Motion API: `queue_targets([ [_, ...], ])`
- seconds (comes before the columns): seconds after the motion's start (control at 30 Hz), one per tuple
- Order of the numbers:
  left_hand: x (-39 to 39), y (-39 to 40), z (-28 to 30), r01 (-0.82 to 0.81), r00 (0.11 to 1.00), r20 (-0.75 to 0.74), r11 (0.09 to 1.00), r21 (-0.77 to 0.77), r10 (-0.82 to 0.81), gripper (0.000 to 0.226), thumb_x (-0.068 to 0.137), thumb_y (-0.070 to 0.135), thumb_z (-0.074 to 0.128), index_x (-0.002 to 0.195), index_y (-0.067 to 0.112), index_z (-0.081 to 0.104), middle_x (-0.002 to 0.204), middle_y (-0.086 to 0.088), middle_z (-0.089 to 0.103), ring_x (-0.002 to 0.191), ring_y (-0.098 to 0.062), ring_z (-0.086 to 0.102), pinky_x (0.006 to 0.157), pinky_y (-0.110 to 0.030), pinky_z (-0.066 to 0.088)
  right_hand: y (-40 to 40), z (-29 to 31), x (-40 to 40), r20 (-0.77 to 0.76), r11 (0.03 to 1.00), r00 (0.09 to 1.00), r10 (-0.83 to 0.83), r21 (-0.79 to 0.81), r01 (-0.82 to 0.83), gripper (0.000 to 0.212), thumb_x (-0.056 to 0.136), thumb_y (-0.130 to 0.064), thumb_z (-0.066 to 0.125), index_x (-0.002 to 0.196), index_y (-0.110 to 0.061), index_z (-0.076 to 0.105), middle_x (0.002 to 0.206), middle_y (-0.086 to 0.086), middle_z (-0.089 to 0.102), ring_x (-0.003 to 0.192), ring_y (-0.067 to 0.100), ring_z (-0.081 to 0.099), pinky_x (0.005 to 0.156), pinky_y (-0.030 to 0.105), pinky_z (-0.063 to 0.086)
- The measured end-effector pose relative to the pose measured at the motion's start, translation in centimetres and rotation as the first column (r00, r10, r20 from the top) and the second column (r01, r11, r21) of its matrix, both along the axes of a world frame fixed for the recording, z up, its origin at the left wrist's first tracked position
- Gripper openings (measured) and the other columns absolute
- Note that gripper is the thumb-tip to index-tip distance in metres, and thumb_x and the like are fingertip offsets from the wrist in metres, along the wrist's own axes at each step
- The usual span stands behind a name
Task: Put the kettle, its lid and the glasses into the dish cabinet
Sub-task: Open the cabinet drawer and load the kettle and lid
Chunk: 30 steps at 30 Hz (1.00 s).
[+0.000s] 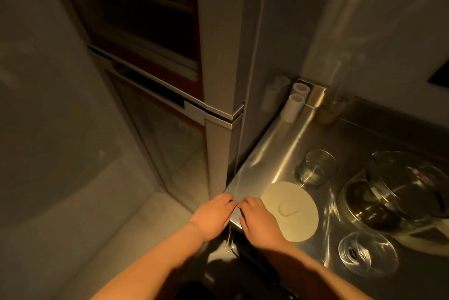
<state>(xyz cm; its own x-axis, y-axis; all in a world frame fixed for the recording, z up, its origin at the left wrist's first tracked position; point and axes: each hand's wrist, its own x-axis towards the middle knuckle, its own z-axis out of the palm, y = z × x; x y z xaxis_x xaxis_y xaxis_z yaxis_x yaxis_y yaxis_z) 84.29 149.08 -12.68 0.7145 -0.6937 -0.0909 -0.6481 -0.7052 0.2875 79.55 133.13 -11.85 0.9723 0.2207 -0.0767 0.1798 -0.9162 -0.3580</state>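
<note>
A clear glass kettle (398, 193) stands on the steel counter (286, 144) at the right. Its round cream lid (289, 210) lies flat on the counter beside it. One glass (314, 168) stands behind the lid and another glass (366, 253) stands near the front edge. The tall dish cabinet (218, 61) rises left of the counter, with glass doors. My left hand (213, 217) and my right hand (257, 219) meet at the counter's front left corner, fingertips together; whether they pinch something small I cannot tell. My right hand lies next to the lid.
Two white rolls (295, 103) stand in the counter's back corner beside a glass jar (334, 108). A wall stands at the left, with pale floor (73, 239) below. The cabinet's lower glass door (160, 144) reaches toward the floor.
</note>
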Motion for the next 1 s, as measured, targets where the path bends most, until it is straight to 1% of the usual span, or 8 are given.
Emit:
queue_targets([
  [0.17,2.8,2.2,1.1,0.137,0.991,0.001,0.990,-0.018,-0.137,0.036,0.096,0.017,0.040,0.132,0.012,0.047,0.124,-0.007,0.050,0.114,-0.021,0.047,0.091,-0.034,0.044,2.9,0.8,1.7,0.136,0.993,0.984,-0.117,0.019,0.115,0.023,0.092,-0.019,0.046,0.112,-0.019,0.057,0.111,-0.001,0.054,0.103,0.014,0.046,0.087,0.023,0.038],
  [0.27,6.4,6.1,3.4,0.210,0.975,0.092,0.976,-0.050,-0.205,0.040,0.095,0.019,0.042,0.135,0.013,0.045,0.131,-0.005,0.049,0.119,-0.019,0.044,0.098,-0.031,0.040,7.1,2.9,4.7,0.243,0.978,0.950,-0.196,0.114,0.173,0.022,0.091,-0.018,0.050,0.111,-0.015,0.060,0.110,0.002,0.056,0.104,0.017,0.049,0.089,0.026,0.040],
  [0.43,13.3,16.1,9.1,0.143,0.972,0.207,0.981,-0.128,-0.114,0.049,0.096,0.020,0.043,0.144,0.015,0.033,0.146,-0.003,0.037,0.136,-0.016,0.030,0.110,-0.028,0.029,16.0,7.9,10.4,0.413,0.958,0.870,-0.270,0.202,0.201,0.032,0.086,-0.013,0.057,0.118,-0.009,0.056,0.117,0.008,0.056,0.111,0.022,0.049,0.096,0.030,0.039],
  [0.53,17.4,20.6,12.8,0.144,0.955,0.278,0.981,-0.130,-0.104,0.052,0.094,0.016,0.045,0.144,0.011,0.032,0.146,-0.007,0.037,0.136,-0.019,0.030,0.111,-0.028,0.025,20.3,11.5,14.3,0.478,0.978,0.853,-0.210,0.103,0.183,0.044,0.078,-0.011,0.062,0.121,-0.006,0.054,0.122,0.012,0.054,0.115,0.027,0.049,0.098,0.035,0.040],
  [0.7,22.1,23.6,16.2,0.104,0.947,0.317,0.981,-0.161,-0.048,0.050,0.093,0.017,0.047,0.142,0.014,0.035,0.143,-0.006,0.039,0.133,-0.020,0.033,0.106,-0.034,0.034,24.5,14.7,18.1,0.466,0.968,0.872,-0.152,-0.108,0.226,0.058,0.075,-0.016,0.065,0.130,-0.006,0.047,0.133,0.013,0.049,0.125,0.028,0.042,0.106,0.036,0.032],
  [0.8,23.7,24.1,16.4,0.092,0.952,0.301,0.987,-0.133,-0.048,0.053,0.095,0.017,0.046,0.145,0.013,0.029,0.149,-0.007,0.031,0.139,-0.021,0.026,0.111,-0.032,0.026,25.1,15.1,19.5,0.415,0.945,0.896,-0.159,-0.198,0.259,0.066,0.077,-0.019,0.066,0.136,-0.008,0.040,0.140,0.011,0.041,0.131,0.026,0.034,0.110,0.035,0.027],
  [0.87,24.7,24.2,16.2,0.081,0.955,0.294,0.990,-0.117,-0.044,0.055,0.096,0.017,0.045,0.147,0.012,0.025,0.152,-0.007,0.027,0.141,-0.022,0.021,0.113,-0.032,0.021,25.0,15.2,20.2,0.405,0.936,0.895,-0.184,-0.206,0.286,0.064,0.080,-0.019,0.064,0.138,-0.008,0.038,0.141,0.011,0.040,0.131,0.025,0.033,0.110,0.034,0.027],
  [1.0,26.2,24.4,15.2,0.079,0.955,0.290,0.994,-0.077,-0.053,0.055,0.095,0.016,0.045,0.147,0.011,0.025,0.152,-0.009,0.027,0.141,-0.023,0.021,0.114,-0.032,0.018,25.2,14.8,21.7,0.374,0.928,0.890,-0.260,-0.158,0.337,0.063,0.082,-0.018,0.060,0.139,-0.008,0.034,0.139,0.010,0.040,0.128,0.025,0.035,0.108,0.034,0.031],
])
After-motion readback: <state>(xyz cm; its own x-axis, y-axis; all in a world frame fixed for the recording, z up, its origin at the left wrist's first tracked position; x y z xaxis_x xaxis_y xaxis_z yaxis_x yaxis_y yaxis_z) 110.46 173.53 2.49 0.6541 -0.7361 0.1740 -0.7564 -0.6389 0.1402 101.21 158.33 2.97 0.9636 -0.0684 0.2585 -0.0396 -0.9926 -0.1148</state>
